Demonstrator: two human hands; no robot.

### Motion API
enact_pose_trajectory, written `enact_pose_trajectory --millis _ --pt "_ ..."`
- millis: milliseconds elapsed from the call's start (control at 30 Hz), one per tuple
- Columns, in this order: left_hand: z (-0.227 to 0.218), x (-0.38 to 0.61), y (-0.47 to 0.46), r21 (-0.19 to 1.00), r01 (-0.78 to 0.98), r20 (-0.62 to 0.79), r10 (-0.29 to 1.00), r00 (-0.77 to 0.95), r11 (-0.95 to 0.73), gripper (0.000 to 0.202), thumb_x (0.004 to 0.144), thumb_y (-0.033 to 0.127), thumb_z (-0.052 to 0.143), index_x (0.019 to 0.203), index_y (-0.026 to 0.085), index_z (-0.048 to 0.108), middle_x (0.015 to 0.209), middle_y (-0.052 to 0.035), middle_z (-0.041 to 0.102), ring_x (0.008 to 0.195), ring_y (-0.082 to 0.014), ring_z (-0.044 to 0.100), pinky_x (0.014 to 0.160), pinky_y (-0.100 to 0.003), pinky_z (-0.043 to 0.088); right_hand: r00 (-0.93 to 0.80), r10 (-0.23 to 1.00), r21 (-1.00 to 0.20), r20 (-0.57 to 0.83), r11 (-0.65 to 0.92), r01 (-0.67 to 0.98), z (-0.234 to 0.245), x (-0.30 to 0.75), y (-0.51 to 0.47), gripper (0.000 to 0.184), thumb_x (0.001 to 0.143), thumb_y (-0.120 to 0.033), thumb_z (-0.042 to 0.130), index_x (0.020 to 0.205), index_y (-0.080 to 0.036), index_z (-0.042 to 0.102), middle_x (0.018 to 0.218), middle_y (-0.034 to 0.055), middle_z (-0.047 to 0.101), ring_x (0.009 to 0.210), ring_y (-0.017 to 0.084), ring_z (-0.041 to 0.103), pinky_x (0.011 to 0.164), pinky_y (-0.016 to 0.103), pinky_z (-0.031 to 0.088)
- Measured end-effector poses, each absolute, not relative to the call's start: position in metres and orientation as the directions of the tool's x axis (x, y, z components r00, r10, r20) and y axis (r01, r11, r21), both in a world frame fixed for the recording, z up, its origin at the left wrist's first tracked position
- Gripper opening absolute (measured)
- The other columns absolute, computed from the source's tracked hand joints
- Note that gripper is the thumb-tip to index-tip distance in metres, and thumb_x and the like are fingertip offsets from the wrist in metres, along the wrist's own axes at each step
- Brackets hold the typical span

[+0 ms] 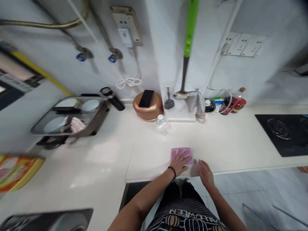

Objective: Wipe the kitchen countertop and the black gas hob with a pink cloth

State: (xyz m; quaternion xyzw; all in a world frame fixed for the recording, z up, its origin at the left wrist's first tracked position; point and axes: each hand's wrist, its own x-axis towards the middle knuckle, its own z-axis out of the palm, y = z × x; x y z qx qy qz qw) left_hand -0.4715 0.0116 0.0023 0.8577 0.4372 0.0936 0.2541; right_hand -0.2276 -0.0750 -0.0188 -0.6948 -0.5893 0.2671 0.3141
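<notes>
My left hand (181,163) lies flat with fingers spread on a folded pink cloth (180,152) on the white countertop (226,144), near its front edge. A dark band is round that wrist. My right hand (204,171) rests just right of the cloth at the counter's edge. Its fingers are stretched out and smeared by motion, and nothing shows in them.
Behind the cloth stand a clear plastic bottle (162,124), a copper pot with a phone (146,98) on its lid, a scrubber, sauce bottles (234,104) and a green-handled tool. A dish tray (71,116) sits left, a black hob (284,133) right, a sink (48,219) at bottom left.
</notes>
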Motion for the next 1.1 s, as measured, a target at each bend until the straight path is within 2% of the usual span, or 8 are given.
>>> enact_pose_trajectory --millis 100,233,467,567,667,800,900,1100 --pt "-0.019 -0.462 0.020 0.422 0.752 -0.085 0.803 0.589 -0.507 0.063 0.100 0.043 0.062 0.161 0.048 0.047 0.177 0.0003 0.034 0.166 -0.0412 0.015 0.128 -0.078 0.003 0.189 0.982 -0.752 0.029 -0.103 0.651 -0.027 -0.224 -0.097 0.050 0.095 -0.037 0.051 0.137 -0.020 0.071 0.144 0.0144 0.069 0.136 0.027 0.064 0.120 0.048 0.053" --pt "-0.033 -0.436 0.043 0.319 0.800 -0.098 0.822 0.561 -0.508 0.063 0.104 0.046 0.051 0.166 0.046 0.039 0.180 -0.0004 0.027 0.167 -0.0428 0.009 0.127 -0.079 0.002 0.255 0.966 -0.772 0.043 -0.130 0.622 -0.025 -0.215 -0.095 0.046 0.097 -0.037 0.053 0.134 -0.021 0.074 0.141 0.0141 0.071 0.132 0.027 0.068 0.115 0.046 0.057" --pt "-0.009 -0.376 0.098 0.355 0.850 -0.217 0.850 0.480 -0.389 0.062 0.105 0.035 0.042 0.165 0.046 0.040 0.181 0.0035 0.022 0.168 -0.0406 0.007 0.128 -0.077 0.001 0.238 0.970 -0.809 0.044 -0.105 0.578 -0.012 -0.193 -0.076 0.043 0.093 -0.031 0.057 0.132 -0.026 0.076 0.140 0.0102 0.072 0.131 0.025 0.068 0.117 0.046 0.055" --pt "0.006 -0.370 0.104 0.343 0.866 -0.272 0.845 0.461 -0.363 0.060 0.106 0.033 0.038 0.165 0.046 0.041 0.181 0.0041 0.021 0.168 -0.0394 0.005 0.128 -0.076 0.002 0.267 0.964 -0.832 0.014 -0.137 0.538 -0.010 -0.179 -0.080 0.043 0.090 -0.028 0.057 0.129 -0.027 0.077 0.140 0.0094 0.072 0.126 0.023 0.071 0.108 0.043 0.061" --pt "0.012 -0.374 0.082 0.320 0.863 -0.280 0.831 0.481 -0.392 0.058 0.107 0.033 0.037 0.163 0.047 0.044 0.180 0.0043 0.024 0.168 -0.0397 0.007 0.128 -0.076 0.004 0.290 0.957 -0.845 -0.002 -0.157 0.511 -0.012 -0.166 -0.087 0.042 0.088 -0.027 0.058 0.125 -0.027 0.078 0.137 0.0097 0.074 0.119 0.023 0.074 0.098 0.040 0.065" --pt "0.005 -0.375 0.021 0.282 0.830 -0.275 0.788 0.551 -0.481 0.058 0.106 0.031 0.041 0.160 0.052 0.045 0.179 0.0049 0.030 0.167 -0.0396 0.012 0.128 -0.076 0.006 0.325 0.945 -0.863 0.025 -0.144 0.485 -0.011 -0.146 -0.094 0.039 0.089 -0.031 0.058 0.120 -0.025 0.081 0.133 0.0115 0.076 0.119 0.025 0.074 0.104 0.043 0.063" --pt "-0.002 -0.368 -0.018 0.265 0.811 -0.311 0.750 0.583 -0.521 0.061 0.104 0.027 0.043 0.159 0.054 0.043 0.178 0.0062 0.029 0.167 -0.0392 0.013 0.128 -0.076 0.006 0.349 0.937 -0.872 0.021 -0.153 0.465 -0.009 -0.125 -0.098 0.038 0.088 -0.033 0.059 0.118 -0.025 0.081 0.129 0.0105 0.077 0.115 0.025 0.075 0.102 0.044 0.063" --pt "-0.007 -0.329 -0.012 0.245 0.796 -0.339 0.720 0.605 -0.554 0.065 0.103 0.025 0.039 0.163 0.050 0.040 0.179 0.0036 0.025 0.167 -0.0407 0.012 0.126 -0.078 0.004 0.435 0.900 -0.883 0.019 -0.189 0.430 -0.006 -0.074 -0.113 0.037 0.087 -0.037 0.059 0.113 -0.025 0.083 0.126 0.0120 0.079 0.108 0.026 0.077 0.093 0.043 0.066"
